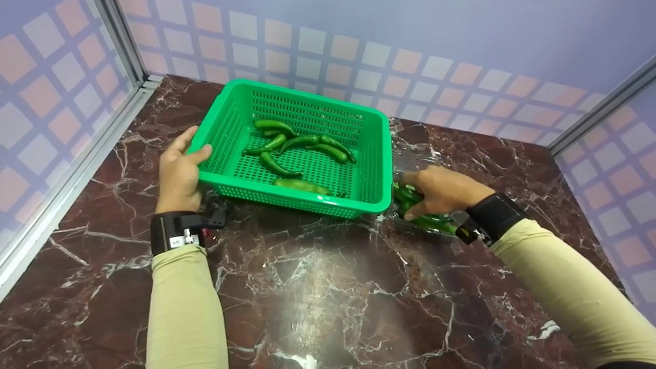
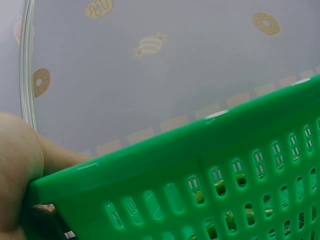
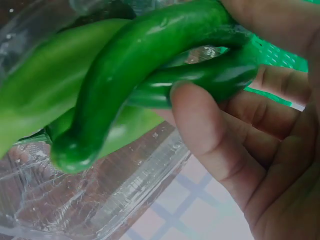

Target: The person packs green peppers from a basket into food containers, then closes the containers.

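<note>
My left hand (image 1: 179,171) grips the left end of a green plastic basket (image 1: 383,154), thumb over the rim. Inside the basket, several green peppers (image 1: 277,165) lie scattered on the slotted floor. Just beyond the basket's right side, my right hand (image 1: 435,189) holds dark green peppers (image 3: 150,55) between thumb and fingers. Beneath them, lighter green peppers (image 3: 40,75) lie in a clear plastic tray (image 3: 135,195). In the left wrist view, the basket's slotted wall (image 2: 165,220) hides most of the peppers inside, and the hand shows only in part at the left edge.
A dark red marbled tabletop (image 1: 328,287) carries the basket and the tray. Behind it stands a lilac wall (image 1: 461,46) with pink and white squares. Metal-framed side panels (image 1: 56,82) flank the table at left and right.
</note>
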Demonstrator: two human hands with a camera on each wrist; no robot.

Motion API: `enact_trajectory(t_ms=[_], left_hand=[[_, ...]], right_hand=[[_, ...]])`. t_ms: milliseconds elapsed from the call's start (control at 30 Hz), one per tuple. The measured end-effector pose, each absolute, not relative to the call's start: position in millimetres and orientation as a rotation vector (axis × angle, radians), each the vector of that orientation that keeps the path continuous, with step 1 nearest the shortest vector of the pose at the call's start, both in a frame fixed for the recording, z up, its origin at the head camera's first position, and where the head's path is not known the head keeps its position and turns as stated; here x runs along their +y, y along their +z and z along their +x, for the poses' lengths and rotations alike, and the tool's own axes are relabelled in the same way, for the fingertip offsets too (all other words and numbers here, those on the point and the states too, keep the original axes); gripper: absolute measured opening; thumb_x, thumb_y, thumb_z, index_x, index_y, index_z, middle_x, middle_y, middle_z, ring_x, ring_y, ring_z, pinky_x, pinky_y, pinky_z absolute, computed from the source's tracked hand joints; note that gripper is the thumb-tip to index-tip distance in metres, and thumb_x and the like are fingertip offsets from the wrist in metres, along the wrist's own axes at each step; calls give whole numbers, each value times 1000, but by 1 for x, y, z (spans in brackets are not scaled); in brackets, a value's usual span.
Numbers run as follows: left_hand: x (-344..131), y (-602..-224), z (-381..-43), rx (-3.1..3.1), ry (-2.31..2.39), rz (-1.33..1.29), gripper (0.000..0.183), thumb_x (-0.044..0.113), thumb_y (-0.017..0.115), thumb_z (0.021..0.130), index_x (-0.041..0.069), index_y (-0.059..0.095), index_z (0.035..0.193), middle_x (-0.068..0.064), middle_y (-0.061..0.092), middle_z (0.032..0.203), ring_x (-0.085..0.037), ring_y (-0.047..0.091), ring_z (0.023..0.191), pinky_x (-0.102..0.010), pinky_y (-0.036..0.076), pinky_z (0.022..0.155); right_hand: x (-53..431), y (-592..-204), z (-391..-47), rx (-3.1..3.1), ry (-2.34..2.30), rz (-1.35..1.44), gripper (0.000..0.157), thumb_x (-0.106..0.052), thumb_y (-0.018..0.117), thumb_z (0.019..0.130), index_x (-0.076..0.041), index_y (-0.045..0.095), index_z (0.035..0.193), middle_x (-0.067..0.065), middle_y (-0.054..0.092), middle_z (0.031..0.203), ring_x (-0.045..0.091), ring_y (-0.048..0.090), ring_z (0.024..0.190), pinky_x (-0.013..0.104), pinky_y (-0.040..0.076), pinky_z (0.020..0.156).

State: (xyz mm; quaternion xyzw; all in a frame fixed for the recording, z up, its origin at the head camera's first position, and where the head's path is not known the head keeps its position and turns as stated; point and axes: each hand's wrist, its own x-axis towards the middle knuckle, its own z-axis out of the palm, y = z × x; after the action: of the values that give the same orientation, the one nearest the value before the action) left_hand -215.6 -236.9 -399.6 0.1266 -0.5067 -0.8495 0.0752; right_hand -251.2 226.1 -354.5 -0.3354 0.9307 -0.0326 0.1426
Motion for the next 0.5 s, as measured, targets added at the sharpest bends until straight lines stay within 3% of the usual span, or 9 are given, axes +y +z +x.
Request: enact_trajectory(t_ms=[100,300,500], left_hand=[[-237,-399,-215,-1516,-2553,379,60,0,59,103,11,42,159,2,59,123,-10,65,95,-21,61,79],[-236,-400,-213,-1520,-2557,374,61,1,60,103,12,41,160,1,59,124,-11,65,96,-21,61,80],[-235,-400,-213,-1533,-2549,361,61,2,60,103,12,41,160,1,58,124,-11,64,97,-21,60,82]], right_hand=[[226,-356,-250,2683,-97,-989,41,-35,89,81,-10,65,102,-1,57,73,14,52,61,31,49,59],[228,-357,-248,2656,-119,-1026,33,-27,84,87,-8,67,108,2,70,74,12,64,65,39,60,66],[232,-355,-244,2612,-238,-1010,33,-11,82,85,-9,69,116,0,68,72,10,60,63,34,57,63]])
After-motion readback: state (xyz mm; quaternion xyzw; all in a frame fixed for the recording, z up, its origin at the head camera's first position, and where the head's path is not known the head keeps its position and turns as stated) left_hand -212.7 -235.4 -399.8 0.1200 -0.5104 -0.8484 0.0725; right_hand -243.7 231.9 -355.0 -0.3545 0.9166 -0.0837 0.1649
